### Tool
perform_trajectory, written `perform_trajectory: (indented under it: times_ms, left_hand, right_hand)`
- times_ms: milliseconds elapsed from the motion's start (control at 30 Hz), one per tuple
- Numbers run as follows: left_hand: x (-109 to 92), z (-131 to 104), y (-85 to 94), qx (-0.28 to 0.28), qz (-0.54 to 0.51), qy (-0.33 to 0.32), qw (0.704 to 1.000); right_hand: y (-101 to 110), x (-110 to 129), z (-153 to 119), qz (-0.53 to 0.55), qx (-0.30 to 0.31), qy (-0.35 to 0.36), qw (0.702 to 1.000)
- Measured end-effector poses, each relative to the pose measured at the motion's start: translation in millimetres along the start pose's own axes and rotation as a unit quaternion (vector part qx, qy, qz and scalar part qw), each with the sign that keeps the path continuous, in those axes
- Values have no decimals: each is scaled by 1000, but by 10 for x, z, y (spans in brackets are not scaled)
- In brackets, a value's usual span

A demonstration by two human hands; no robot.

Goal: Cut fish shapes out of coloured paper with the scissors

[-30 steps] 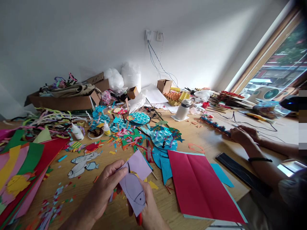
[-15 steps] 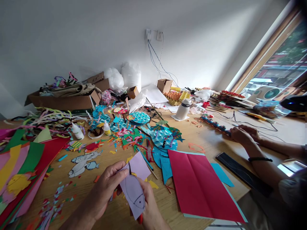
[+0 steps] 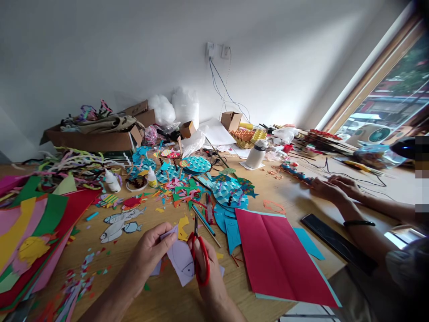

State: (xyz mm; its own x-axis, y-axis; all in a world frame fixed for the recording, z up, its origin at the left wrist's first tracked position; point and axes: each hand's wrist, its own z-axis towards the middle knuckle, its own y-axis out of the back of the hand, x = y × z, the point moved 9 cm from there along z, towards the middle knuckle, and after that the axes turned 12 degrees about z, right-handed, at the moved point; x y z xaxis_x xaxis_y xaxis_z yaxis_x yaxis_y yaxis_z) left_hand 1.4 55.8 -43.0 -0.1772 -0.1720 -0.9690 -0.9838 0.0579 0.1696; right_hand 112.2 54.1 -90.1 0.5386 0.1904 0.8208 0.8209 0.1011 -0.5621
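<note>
Left hand [image 3: 152, 250] pinches the purple paper [image 3: 181, 257]; right hand [image 3: 211, 273], upright, grips red-handled scissors [image 3: 203, 267] closely.

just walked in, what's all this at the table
A person holds a piece of purple paper with a fish drawn on it in the left hand and red-handled scissors in the right hand, just beside the paper. Paper scraps and fish cutouts lie around them, with a large red sheet to the right. Further right, a co-worker's hands are at a row of small blue figures.
</note>
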Motion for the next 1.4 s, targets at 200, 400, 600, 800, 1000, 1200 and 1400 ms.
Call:
perform_trajectory:
  times_ms: [200,400,600,800,1000,1200,1400]
  left_hand:
    - [48,53,206,-18,84,-39,996]
    - [118,6,225,-27,65,-33,997]
    - [213,-97,212,-50,-8,-43,998]
    - [313,-116,79,-37,-66,-34,997]
    - [430,-68,202,-98,-84,-37,991]
    - [474,-69,363,-155,-61,-73,983]
    - [414,-58,324,-157,-1,-126,979]
  right_hand:
    - [-95,64,21,11,58,23,998]
    - [-191,-69,1,23,97,-28,995]
    - [-218,-88,11,1,118,-6,993]
    - [-206,-45,21,-14,106,13,994]
    - [-191,-48,39,-62,98,32,993]
    - [-136,20,35,-104,71,66,990]
    - [-106,66,43,-146,62,107,982]
